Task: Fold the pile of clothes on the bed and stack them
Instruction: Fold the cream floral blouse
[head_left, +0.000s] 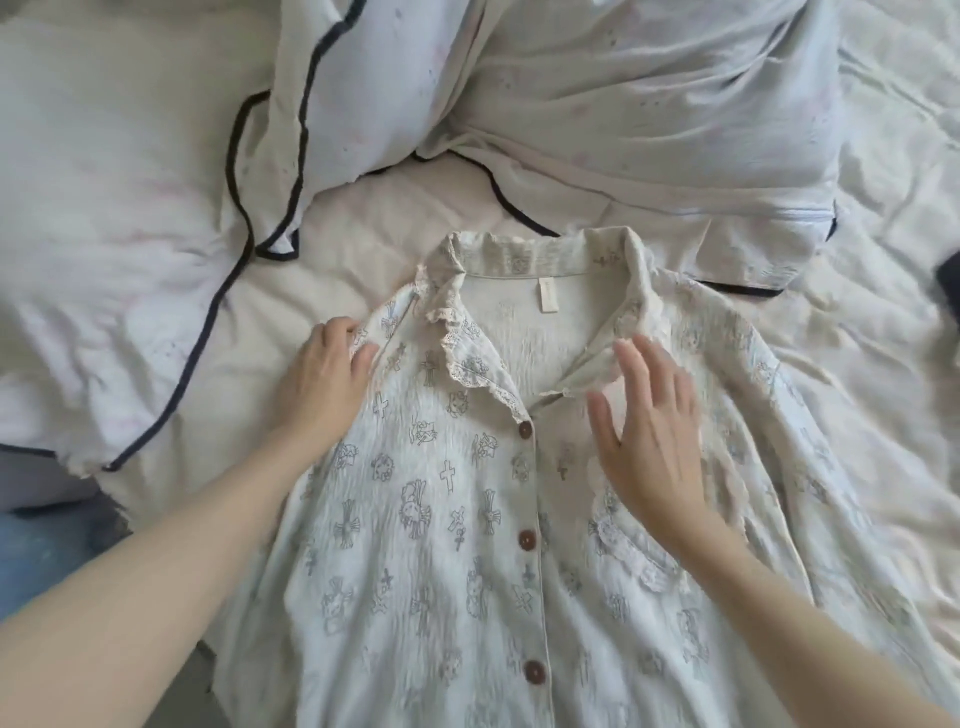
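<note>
Where hands (322, 379) rest: crinkled, lace-collared shirt (457, 519).

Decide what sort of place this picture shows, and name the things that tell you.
Most likely a bedroom: a shirt lies spread on a bed's rumpled sheet, with a piped pillow beside it.

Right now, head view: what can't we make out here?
- Printed shirt: hem and sleeve ends cut off by the bottom edge.
- Left hand: fingertips hidden in the shoulder fabric it grips.
- Right hand: motion-blurred; contact with the shirt unclear.
- Neck label: text too small.
- Navy-piped garments: crumpled, count unclear.
- Dark object: cut off by the right edge.
</note>
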